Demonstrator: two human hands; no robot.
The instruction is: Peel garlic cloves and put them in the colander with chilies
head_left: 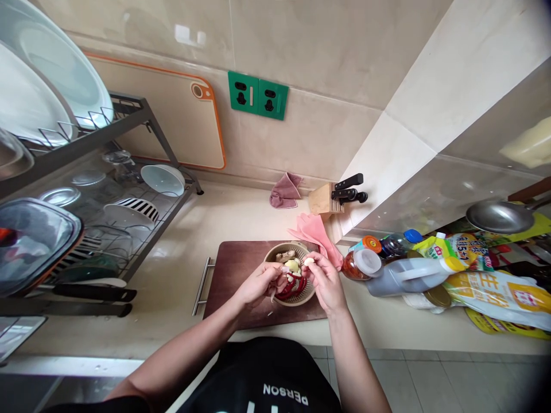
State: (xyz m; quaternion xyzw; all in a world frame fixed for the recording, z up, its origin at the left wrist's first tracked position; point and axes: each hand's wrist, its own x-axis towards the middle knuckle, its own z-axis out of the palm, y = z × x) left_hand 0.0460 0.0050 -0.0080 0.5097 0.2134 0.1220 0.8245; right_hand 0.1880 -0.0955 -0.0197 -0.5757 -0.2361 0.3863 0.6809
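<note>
A beige basket stands on a dark brown cutting board. Inside it lie red chili peppers, knobby ginger and pale peeled pieces. Above the basket's right side, my right hand pinches a white garlic clove between thumb and fingers. Over the left rim, the fingers of my left hand are pressed together around something small and pale, perhaps garlic skin, too small to make out. The two hands are apart.
A dish rack with plates and bowls stands left. Behind the board are a pink glove, a mauve cloth and a knife block. Jars, a large jug and food bags crowd the right. A metal handle borders the board's left.
</note>
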